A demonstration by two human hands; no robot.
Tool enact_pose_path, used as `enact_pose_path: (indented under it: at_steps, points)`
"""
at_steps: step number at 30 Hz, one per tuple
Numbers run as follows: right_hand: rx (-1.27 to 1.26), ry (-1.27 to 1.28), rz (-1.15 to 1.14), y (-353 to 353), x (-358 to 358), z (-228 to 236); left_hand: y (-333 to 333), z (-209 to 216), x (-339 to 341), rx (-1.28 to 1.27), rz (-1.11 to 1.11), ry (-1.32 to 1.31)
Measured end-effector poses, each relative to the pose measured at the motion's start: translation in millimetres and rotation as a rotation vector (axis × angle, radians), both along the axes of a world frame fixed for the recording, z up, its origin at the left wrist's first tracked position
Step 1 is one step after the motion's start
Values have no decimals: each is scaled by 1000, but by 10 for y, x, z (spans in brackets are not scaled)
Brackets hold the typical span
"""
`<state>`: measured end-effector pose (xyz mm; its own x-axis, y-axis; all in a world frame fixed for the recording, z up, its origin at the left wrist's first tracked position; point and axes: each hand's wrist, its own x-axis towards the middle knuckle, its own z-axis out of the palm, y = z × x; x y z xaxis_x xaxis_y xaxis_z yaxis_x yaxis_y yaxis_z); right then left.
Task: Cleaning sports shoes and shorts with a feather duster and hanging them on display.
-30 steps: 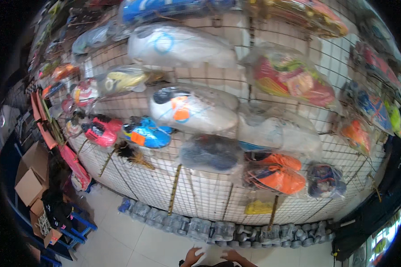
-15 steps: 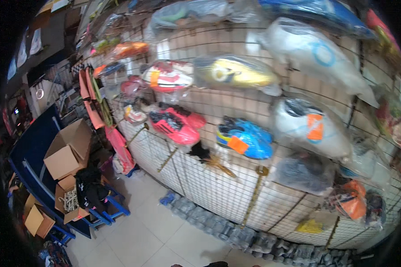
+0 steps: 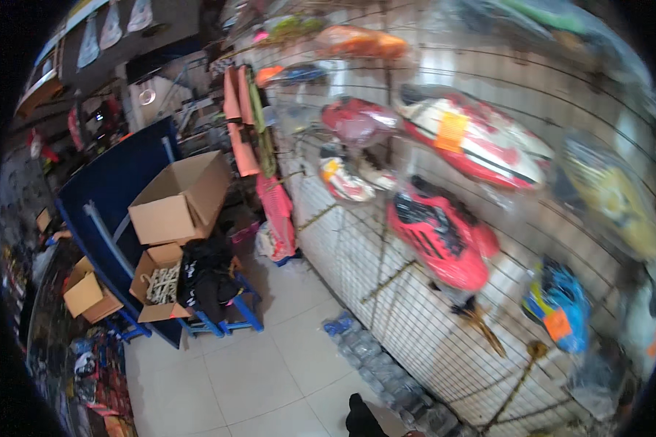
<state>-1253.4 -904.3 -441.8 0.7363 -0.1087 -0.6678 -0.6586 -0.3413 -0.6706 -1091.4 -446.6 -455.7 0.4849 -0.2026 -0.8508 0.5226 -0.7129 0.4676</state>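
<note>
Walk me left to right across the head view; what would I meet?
Small open cardboard box → large open cardboard box → pink hanging cloth → white-and-red shoe → bright pink sports shoes → blue sports shoes.

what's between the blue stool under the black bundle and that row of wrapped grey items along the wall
In the head view, just bare, pale floor tiles lie between the blue stool and the row of wrapped grey items.

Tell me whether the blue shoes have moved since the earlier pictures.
No. Against the wire grid, the blue shoes keep their place, right of the pink shoes; only the camera's view has swung left.
</note>
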Motion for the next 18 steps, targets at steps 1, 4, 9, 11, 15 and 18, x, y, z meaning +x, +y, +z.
enact_pose_path:
  at_steps: [1,4,9,11,15,18]
  points:
    - [-16,22,78,43,363,195,99,-68,73,6,50,11]
    - [-92,103,315,-94,1139,-193,207,-90,154,-2,202,64]
    - [-211,230,694,-168,2318,-477,402,35,498,66,448,213]
    - [-274,251,744,-550,2770,-1222,394,-38,1003,-22,479,253]
    - [-629,-181,1353,-644,3873,-1256,169,104,1375,31,686,93]
    - [-498,-53,1384,-116,4467,-1035,222,176,1396,-61,942,-184]
